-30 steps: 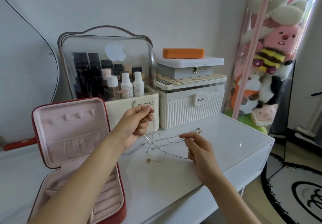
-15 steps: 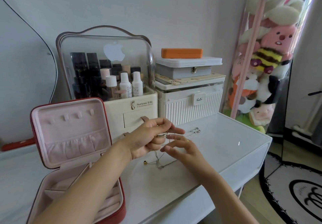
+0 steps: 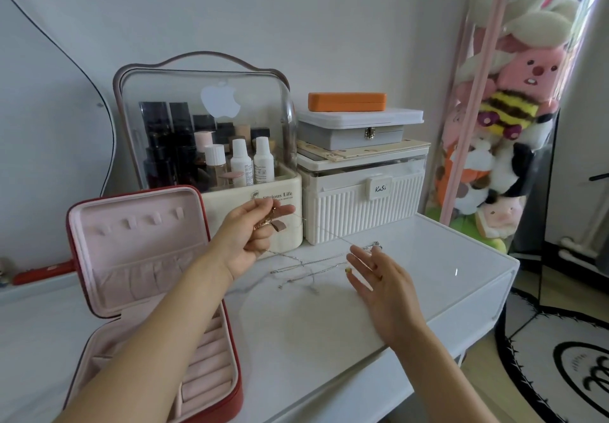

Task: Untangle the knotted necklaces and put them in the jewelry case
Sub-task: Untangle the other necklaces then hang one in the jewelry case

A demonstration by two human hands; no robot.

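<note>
My left hand (image 3: 252,238) is raised above the white table, fingers pinched on a thin gold necklace chain (image 3: 268,220) that runs taut down to the right. My right hand (image 3: 382,279) hovers flat over the table with fingers spread, holding nothing, a small gold bead (image 3: 347,270) by its fingertips. The tangled silver necklaces (image 3: 306,271) lie on the table between the hands, with a silver clasp (image 3: 374,244) beyond the right fingers. The red jewelry case (image 3: 141,258) stands open at the left, pink lined; my left forearm crosses over its lower tray.
A clear-lidded cosmetics organizer (image 3: 211,146) with bottles stands behind the hands. To its right is a white ribbed box (image 3: 359,202) stacked with a grey case and an orange box (image 3: 346,101). A tall tube of plush toys (image 3: 501,126) stands at the right. The table's front edge (image 3: 428,350) drops to the floor.
The hands were together over the tangle; now my left hand has lifted up and left with the gold chain, and my right hand has opened and spread flat to the right.
</note>
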